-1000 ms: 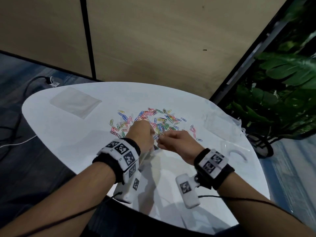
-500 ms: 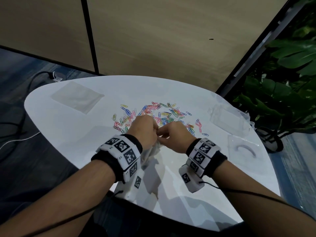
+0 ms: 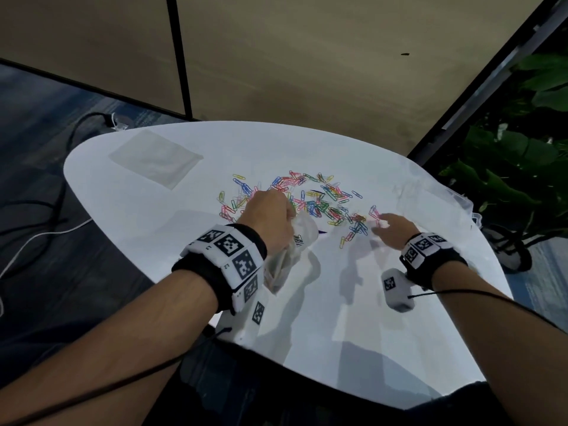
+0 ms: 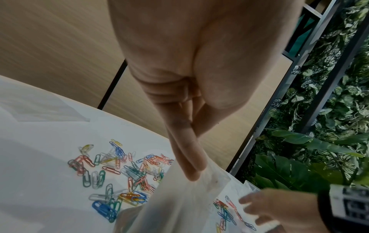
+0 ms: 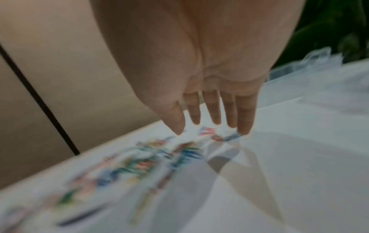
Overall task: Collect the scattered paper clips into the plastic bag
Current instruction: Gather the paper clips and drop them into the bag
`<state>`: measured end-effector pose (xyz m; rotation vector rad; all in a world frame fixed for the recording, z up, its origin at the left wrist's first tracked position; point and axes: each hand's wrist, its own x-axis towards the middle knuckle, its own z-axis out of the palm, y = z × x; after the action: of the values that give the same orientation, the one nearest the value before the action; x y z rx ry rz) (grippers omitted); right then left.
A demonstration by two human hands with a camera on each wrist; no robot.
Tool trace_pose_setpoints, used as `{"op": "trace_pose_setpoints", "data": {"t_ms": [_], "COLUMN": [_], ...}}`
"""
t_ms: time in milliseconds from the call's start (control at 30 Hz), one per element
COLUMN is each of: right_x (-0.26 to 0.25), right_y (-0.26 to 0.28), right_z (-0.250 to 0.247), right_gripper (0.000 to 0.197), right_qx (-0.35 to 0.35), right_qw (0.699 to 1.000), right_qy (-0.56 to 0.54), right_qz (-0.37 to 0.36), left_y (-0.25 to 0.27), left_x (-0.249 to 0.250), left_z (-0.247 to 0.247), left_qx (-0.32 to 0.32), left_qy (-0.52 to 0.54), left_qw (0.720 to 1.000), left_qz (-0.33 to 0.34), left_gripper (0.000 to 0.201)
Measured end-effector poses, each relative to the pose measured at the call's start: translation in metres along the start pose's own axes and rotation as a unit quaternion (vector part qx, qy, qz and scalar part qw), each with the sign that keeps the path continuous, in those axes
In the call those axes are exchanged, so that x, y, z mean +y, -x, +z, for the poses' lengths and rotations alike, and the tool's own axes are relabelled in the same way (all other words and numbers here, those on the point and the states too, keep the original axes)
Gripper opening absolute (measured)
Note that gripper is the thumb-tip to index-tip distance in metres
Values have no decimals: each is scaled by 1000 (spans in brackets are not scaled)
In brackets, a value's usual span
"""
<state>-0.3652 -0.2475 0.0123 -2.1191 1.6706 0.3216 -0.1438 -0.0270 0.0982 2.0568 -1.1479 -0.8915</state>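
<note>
A white rounded table stands before tan wall panels split by a black seam. Dark blue-grey floor carries cables. Leafy green plants fill the room's far corner, beyond a dark frame.

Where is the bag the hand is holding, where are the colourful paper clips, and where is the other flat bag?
plastic bag (image 3: 302,238), head view, upper crumpled part.
paper clips (image 3: 319,204), head view, middle of the pile.
flat bag (image 3: 155,158), head view, centre.
</note>
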Motion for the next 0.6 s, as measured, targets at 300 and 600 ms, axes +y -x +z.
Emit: {"op": "trace_pose_setpoints", "data": {"t_ms": [300, 600], "right_x": [-31, -52], "right_y": [-9, -14], "right_z": [39, 50], "right_gripper": [71, 21], "right_qx": [10, 143], "right_qw": [994, 952], "right_qy": [36, 168], "right_qz": [-100, -212], "left_y": [1, 4], "left_x": [1, 6], "left_z": [-4, -4], "left_qx": [-3, -10], "left_qy": [-8, -20], "left_qw": [1000, 1000], "left_qz": [-9, -12], "left_gripper": [29, 28]}}
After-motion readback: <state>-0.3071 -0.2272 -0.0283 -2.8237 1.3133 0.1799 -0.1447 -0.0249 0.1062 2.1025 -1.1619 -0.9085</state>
